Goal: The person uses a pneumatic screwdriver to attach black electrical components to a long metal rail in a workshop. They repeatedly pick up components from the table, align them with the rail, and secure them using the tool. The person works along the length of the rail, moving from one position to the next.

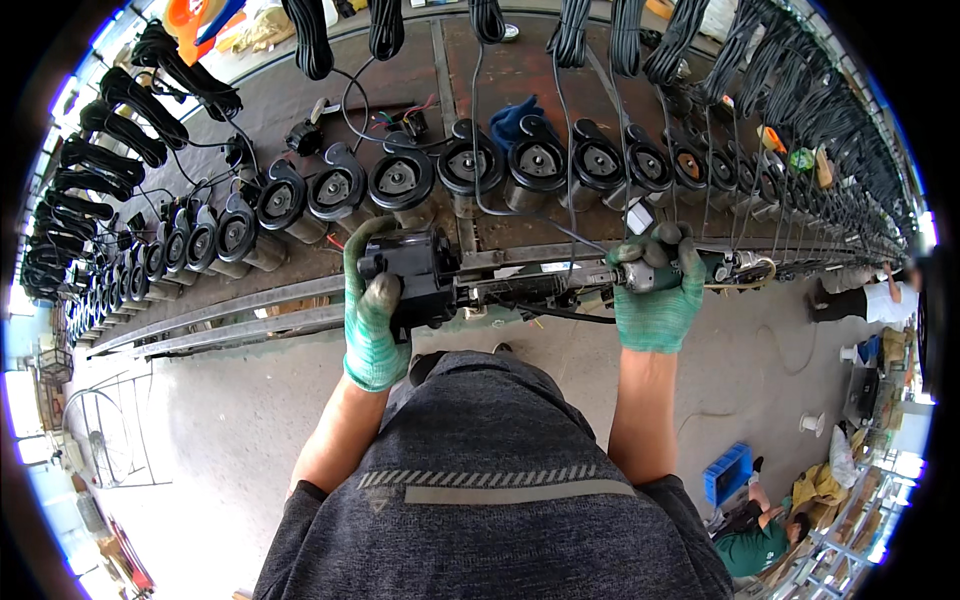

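Observation:
My left hand (374, 315), in a green-palmed work glove, is wrapped round a black plastic housing (425, 272) at the near edge of the workbench. To its right, my gloved right hand (662, 310) has its fingers closed round a grey, rounded power tool (645, 274). The tool's metal nose points left toward the housing. Whether its tip touches the housing I cannot make out among the dark parts between my hands. Just beyond both hands stands a row of metal pump bodies with black round tops (400, 178).
Bundled black cables (308, 40) hang along the far side of the workbench (520, 85). A blue cloth (515, 122) lies among the pumps. Metal rails (240, 325) run along the near edge. On the floor at right are a blue crate (728, 473) and a seated person (755, 545).

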The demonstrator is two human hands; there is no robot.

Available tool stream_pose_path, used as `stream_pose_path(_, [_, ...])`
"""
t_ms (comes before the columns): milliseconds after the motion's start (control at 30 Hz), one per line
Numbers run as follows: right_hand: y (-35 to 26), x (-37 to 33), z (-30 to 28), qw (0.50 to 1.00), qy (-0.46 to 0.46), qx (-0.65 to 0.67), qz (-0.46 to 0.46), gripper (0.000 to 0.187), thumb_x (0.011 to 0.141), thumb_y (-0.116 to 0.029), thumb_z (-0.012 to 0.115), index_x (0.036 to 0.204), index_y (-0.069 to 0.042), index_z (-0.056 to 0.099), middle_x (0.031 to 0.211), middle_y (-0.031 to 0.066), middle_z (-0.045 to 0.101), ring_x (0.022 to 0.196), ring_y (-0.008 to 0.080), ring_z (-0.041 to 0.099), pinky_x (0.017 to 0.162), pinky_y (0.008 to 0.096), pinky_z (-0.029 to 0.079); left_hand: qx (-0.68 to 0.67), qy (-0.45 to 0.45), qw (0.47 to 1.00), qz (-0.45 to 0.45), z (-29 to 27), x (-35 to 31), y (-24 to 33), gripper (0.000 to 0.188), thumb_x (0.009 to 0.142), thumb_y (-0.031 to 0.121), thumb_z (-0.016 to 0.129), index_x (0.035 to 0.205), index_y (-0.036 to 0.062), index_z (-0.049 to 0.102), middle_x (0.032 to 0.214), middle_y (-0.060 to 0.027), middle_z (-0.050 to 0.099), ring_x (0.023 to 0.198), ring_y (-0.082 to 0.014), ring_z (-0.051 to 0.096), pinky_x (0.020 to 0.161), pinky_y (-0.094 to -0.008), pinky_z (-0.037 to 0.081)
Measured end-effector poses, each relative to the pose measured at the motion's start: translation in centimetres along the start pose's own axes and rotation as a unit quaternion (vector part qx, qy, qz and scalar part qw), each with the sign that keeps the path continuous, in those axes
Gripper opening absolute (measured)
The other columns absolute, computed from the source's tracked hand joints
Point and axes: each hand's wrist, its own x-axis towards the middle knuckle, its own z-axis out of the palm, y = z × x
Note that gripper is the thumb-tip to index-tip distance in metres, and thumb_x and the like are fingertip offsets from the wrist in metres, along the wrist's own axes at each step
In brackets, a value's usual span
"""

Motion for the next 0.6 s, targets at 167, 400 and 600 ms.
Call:
stream_pose_path(167, [-0.3, -0.9, -1.4, 0.999, 0.039, 0.000, -0.010, 0.017, 0.092, -0.019, 0.071, 0.107, -0.011, 0.069, 0.099, 0.0001, 0.069, 0.079, 0.0119, 0.057, 0.081, 0.0385, 0.054, 0.123, -0.057, 0.987, 0.085, 0.0, -0.5, -1.1, 0.100, 0.078, 0.058, 0.082, 0.148, 0.0059, 0.034, 0.135, -0.0117, 0.050, 0.121, -0.0230, 0.056, 0.103, -0.0391, 0.050])
stream_pose_path(400, [-1.2, -0.7, -1.6, 0.998, 0.056, -0.002, -0.013, 0.020, 0.092, -0.026, 0.071, 0.090, -0.007, 0.066, 0.076, 0.0035, 0.058, 0.079, 0.0205, 0.059, 0.080, 0.0397, 0.053, 0.100, -0.090, 0.985, 0.104, -0.2, -0.1, -2.4, 0.110, 0.073, 0.053, 0.089, 0.150, 0.0070, 0.026, 0.140, -0.0124, 0.043, 0.127, -0.0253, 0.052, 0.106, -0.0418, 0.047])
stream_pose_path(600, [-2.4, 0.1, -1.4, 0.994, 0.107, -0.018, -0.017, 0.017, 0.094, -0.022, 0.069, 0.086, -0.007, 0.065, 0.076, 0.0020, 0.059, 0.075, 0.0159, 0.056, 0.080, 0.0399, 0.054, 0.124, -0.143, 0.973, 0.135, -0.1, 0.4, -2.9, 0.111, 0.069, 0.043, 0.094, 0.149, 0.0105, 0.024, 0.144, -0.0122, 0.037, 0.129, -0.0277, 0.050, 0.108, -0.0452, 0.047])
